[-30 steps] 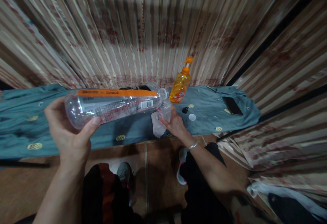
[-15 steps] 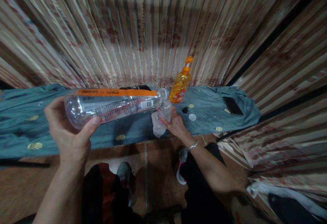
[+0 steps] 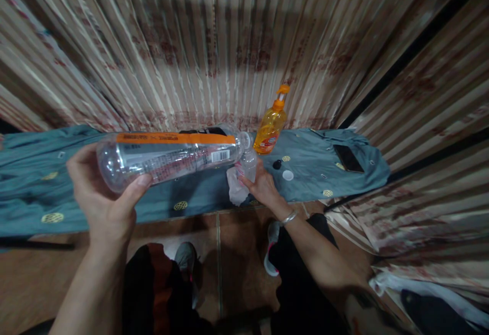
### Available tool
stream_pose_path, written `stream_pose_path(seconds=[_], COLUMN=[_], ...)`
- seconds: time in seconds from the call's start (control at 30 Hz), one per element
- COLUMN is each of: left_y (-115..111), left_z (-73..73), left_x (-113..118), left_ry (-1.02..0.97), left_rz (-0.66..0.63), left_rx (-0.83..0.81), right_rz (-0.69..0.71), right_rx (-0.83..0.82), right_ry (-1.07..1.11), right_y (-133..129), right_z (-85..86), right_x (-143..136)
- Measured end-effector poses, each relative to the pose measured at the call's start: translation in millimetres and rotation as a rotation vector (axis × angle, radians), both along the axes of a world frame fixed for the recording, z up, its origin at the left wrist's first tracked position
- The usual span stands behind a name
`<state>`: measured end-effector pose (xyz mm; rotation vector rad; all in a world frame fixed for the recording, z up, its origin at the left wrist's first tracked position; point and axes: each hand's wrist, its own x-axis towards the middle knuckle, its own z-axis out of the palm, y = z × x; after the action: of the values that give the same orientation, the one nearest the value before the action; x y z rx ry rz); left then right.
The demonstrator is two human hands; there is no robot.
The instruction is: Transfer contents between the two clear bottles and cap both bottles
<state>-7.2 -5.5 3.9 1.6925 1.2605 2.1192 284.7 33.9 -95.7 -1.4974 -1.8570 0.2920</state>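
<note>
A large clear plastic bottle (image 3: pixel 171 157) with an orange and black label lies nearly sideways in the air, its mouth pointing right. My left hand (image 3: pixel 109 192) is wrapped round its base end. At its mouth stands a small clear bottle (image 3: pixel 249 163), gripped by my right hand (image 3: pixel 262 182); whether the two rims touch I cannot tell. Against the small bottle's left side is a crumpled white tissue (image 3: pixel 237 187). Just behind my right hand stands an orange pump bottle (image 3: pixel 269 131) of yellow-orange liquid. A small black cap (image 3: pixel 277 164) and a white disc (image 3: pixel 288 175) lie to the right.
A teal cloth with yellow motifs (image 3: pixel 305 146) covers the narrow table. On its right end rests a dark phone (image 3: pixel 348 158). Pleated patterned curtains (image 3: pixel 229 45) hang behind and at the right, with a dark pole (image 3: pixel 412 39). My shoes (image 3: pixel 186 258) are on the tiled floor.
Both hands and both bottles hold almost the same position. At the far left edge, a small skin-toned patch has come into view above the cloth.
</note>
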Motion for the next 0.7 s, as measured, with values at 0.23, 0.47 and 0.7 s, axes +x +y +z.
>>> stream_pose_path(seconds=[0.23,0.47,0.7], left_y=[-1.7,-2.1,-0.7], left_z=[1.2,1.9,0.5], left_x=[1.2,2.5,0.9], left_ry=[0.003,0.033,0.015], left_rz=[0.016,0.005,0.008], left_rx=[-0.01,-0.004,-0.002], right_rz=[-0.004,-0.012,-0.007], right_rx=[-0.011,-0.009,-0.012], right_ry=[-0.002,-0.008,0.013], right_y=[0.5,-0.5,-0.1], right_z=[-0.5,2.6,0.6], right_x=[0.0,-0.3,-0.6])
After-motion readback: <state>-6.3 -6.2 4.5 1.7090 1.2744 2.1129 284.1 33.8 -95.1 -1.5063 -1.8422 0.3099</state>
